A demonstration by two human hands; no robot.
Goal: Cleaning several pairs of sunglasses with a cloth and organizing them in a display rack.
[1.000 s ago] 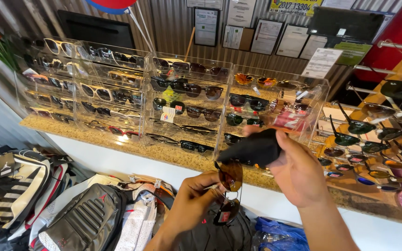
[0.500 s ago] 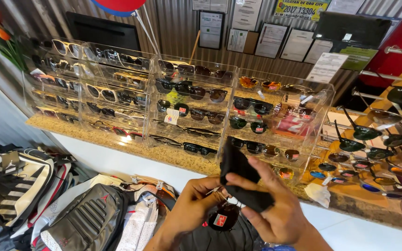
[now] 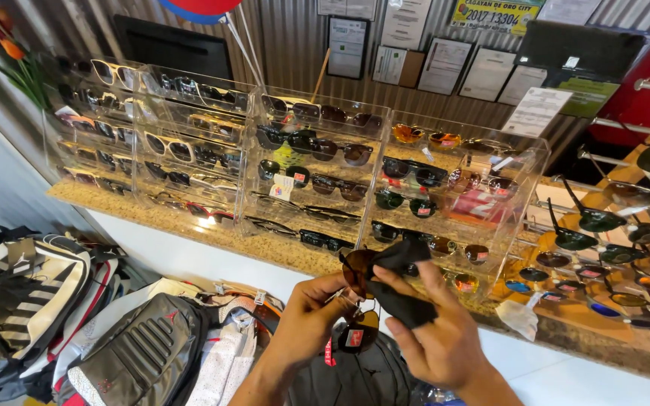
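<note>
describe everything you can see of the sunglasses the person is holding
The sunglasses are an aviator-style pair with brown tinted lenses and a thin metal-looking frame. They hang roughly vertically, one lens up and the other below it, over dark bags beneath the counter. A small red tag sits on the lower lens. The left hand pinches the frame near the middle, while the right hand presses a dark cloth against the upper lens, partly covering it.
</note>
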